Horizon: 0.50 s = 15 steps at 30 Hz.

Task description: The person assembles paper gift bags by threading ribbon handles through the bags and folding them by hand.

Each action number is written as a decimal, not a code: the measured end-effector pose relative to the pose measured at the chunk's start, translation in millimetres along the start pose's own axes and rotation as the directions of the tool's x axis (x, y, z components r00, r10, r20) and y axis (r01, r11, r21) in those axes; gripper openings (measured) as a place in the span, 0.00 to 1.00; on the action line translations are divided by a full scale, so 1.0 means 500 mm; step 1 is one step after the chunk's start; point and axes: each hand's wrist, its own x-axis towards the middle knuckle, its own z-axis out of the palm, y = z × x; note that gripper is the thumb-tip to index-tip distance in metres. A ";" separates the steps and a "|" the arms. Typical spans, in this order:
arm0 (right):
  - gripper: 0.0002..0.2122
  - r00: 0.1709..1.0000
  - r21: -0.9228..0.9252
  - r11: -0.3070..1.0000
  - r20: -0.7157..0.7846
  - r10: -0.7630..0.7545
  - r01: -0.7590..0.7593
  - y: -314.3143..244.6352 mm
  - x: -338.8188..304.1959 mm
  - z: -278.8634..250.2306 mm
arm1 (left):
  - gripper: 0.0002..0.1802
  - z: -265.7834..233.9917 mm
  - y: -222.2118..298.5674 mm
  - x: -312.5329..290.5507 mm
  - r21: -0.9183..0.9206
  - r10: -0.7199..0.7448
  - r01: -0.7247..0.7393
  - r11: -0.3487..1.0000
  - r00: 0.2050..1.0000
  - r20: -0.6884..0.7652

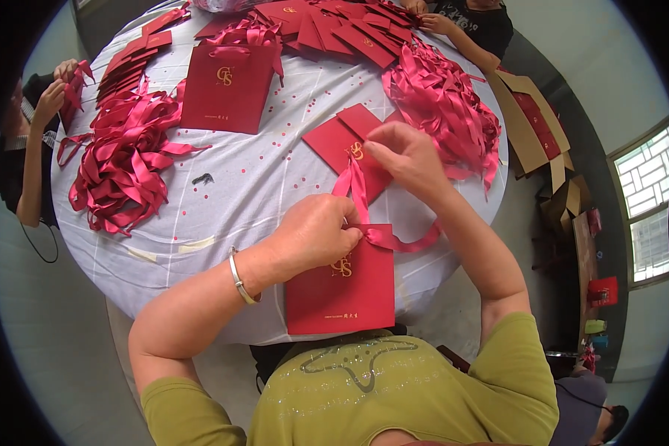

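Observation:
In front of me a red paper gift bag (340, 297) lies flat at the table's near edge, gold print on its face. My left hand (320, 232) is closed at its top edge, thumb and fingers pinching the bag where a pink-red satin ribbon (359, 189) passes through. One ribbon length runs upward from there; another curls right beneath my right forearm. Farther up, my right hand (410, 160) is raised with fingertips drawn together; whatever they hold is hidden. Behind it lie more flat red bags (331, 141), partly covered by that hand.
Ribbon heaps lie left (126, 163) and right (446, 111) on the white-covered table (238, 193). A red bag (227, 93) with handles lies beyond, near stacked bags (327, 30). Two people work across the table; an open cardboard box (524, 141) stands right.

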 end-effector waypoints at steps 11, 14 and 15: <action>0.11 0.935 -0.442 0.897 0.328 0.136 0.025 -0.069 -0.194 -0.059 | 0.08 -0.005 -0.003 0.004 -0.080 -0.006 0.012 0.997 0.997 0.072; 0.12 0.924 -0.286 0.958 0.357 0.138 -0.032 -0.085 -0.209 -0.055 | 0.09 -0.004 -0.003 0.007 -0.071 -0.016 0.023 0.997 0.996 0.090; 0.12 0.927 -0.280 0.959 0.351 0.134 -0.032 -0.086 -0.213 -0.052 | 0.10 -0.004 -0.004 0.008 -0.062 -0.019 0.025 0.998 0.996 0.091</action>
